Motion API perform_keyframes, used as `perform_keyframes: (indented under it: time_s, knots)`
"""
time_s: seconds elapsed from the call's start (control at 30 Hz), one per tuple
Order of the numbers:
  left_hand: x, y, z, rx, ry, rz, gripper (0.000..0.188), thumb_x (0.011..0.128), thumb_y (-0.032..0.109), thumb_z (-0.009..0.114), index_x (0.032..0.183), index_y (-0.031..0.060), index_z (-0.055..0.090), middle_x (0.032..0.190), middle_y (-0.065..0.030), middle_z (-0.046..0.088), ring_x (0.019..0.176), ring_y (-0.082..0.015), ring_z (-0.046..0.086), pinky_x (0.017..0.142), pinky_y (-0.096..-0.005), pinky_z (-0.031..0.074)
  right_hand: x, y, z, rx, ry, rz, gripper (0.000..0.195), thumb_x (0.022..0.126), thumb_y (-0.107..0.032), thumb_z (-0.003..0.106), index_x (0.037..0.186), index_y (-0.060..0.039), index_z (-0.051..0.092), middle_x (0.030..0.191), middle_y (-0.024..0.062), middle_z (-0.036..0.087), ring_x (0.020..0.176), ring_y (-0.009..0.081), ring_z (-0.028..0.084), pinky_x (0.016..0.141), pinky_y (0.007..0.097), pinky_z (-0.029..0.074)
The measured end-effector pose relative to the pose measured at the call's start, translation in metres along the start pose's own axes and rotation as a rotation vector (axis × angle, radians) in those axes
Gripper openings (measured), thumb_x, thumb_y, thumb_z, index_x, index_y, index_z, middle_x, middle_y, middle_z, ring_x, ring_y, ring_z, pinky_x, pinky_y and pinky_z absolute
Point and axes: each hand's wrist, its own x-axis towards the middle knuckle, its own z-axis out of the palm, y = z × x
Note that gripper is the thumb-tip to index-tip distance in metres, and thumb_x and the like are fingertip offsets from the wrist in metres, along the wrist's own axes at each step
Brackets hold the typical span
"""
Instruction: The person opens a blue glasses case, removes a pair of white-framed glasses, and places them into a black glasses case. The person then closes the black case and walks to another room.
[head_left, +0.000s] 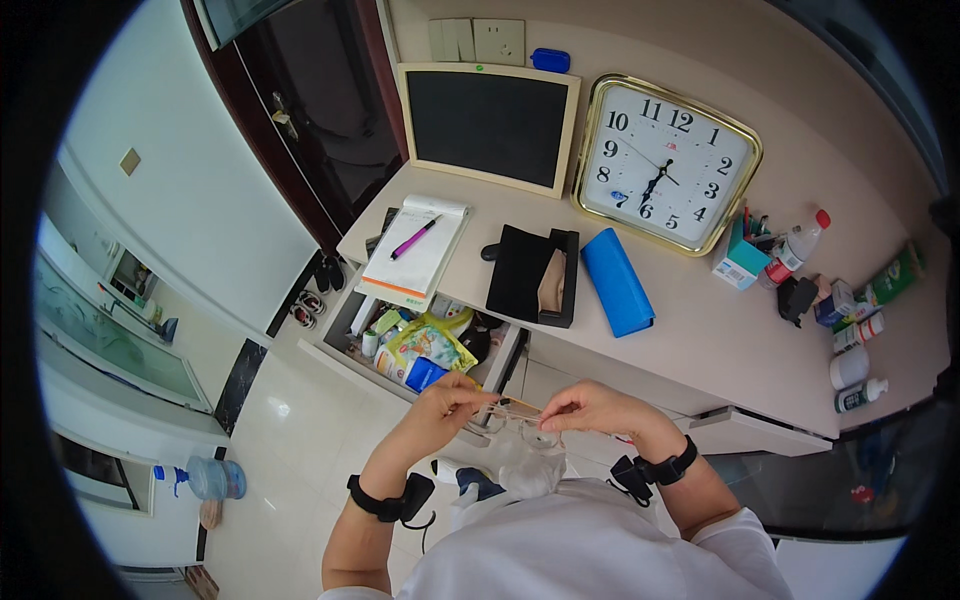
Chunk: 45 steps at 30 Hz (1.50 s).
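Note:
My left hand (444, 412) and my right hand (589, 412) hold a pair of eyeglasses (520, 417) with clear frames between them, in front of my body. Fingertips pinch the frame at both sides, and the lenses hang below. To the left, a drawer (390, 388) stands pulled out, full of packets, small bottles and a blue package (424, 373). On the desk above lies an open black case (513, 274) with a beige cloth (552, 281) inside. Beside it is a blue eyeglass case (618, 282).
A notepad (420, 259) with a purple pen (412, 238) overhangs the drawer. At the back stand a framed blackboard (487, 124) and a wall clock (667, 165). A pen box (741, 259), a plastic bottle (796, 249) and several containers line the right side. Another drawer (761, 433) juts out slightly.

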Motion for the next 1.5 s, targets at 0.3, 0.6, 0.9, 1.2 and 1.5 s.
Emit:
perform_keyframes:
  time_s: [0.3,0.6,0.9,1.2,1.5]
  knots:
    - [0.051,-0.028,-0.009,-0.584,0.368,-0.245,0.045,0.093,0.020,0.060,0.130,-0.0035,0.049,0.118,-0.0119,0.056,0.108,-0.0199,0.058,0.095,-0.0315,0.047,-0.018,-0.016,-0.019,0.205,0.329,0.007,0.019,0.087,-0.018,0.069,0.098,-0.0032,0.071,0.080,-0.0013,0.065,0.065,0.0048,0.049,0.056,0.0201,0.039]
    - [0.118,-0.061,0.002,-0.983,0.436,-0.380,0.046,0.086,0.005,0.064,0.125,-0.0063,0.044,0.104,-0.0155,0.060,0.099,-0.0262,0.062,0.087,-0.0347,0.053,-0.035,-0.002,-0.036,0.338,0.594,-0.037,0.022,0.087,-0.019,0.070,0.098,0.0006,0.070,0.076,-0.0002,0.063,0.060,0.0051,0.047,0.053,0.0195,0.037]
    - [0.151,-0.039,0.025,-0.766,0.441,-0.381,0.019,0.089,0.006,0.061,0.105,-0.0043,0.058,0.087,-0.0077,0.060,0.077,-0.0170,0.063,0.073,-0.0311,0.058,-0.049,0.010,-0.047,0.441,0.691,-0.100,0.021,0.087,-0.019,0.069,0.097,-0.0001,0.070,0.078,0.0020,0.066,0.060,0.0051,0.049,0.053,0.0189,0.039]
    - [0.129,0.000,0.026,-0.640,0.499,-0.156,0.011,0.092,0.006,0.056,0.096,-0.0026,0.061,0.085,-0.0024,0.058,0.074,-0.0108,0.060,0.069,-0.0250,0.057,-0.046,-0.002,-0.055,0.377,0.788,-0.171,0.021,0.086,-0.020,0.070,0.094,-0.0008,0.070,0.075,0.0012,0.063,0.060,0.0058,0.050,0.052,0.0198,0.041]
    - [0.108,-0.007,0.015,-0.711,0.468,-0.087,0.005,0.092,0.003,0.055,0.091,0.0018,0.059,0.082,0.0010,0.056,0.072,-0.0074,0.057,0.069,-0.0257,0.058,0.000,-0.017,-0.052,0.292,0.846,-0.187,0.017,0.084,-0.015,0.072,0.092,-0.0004,0.069,0.071,0.0009,0.062,0.054,0.0055,0.052,0.048,0.0203,0.042]
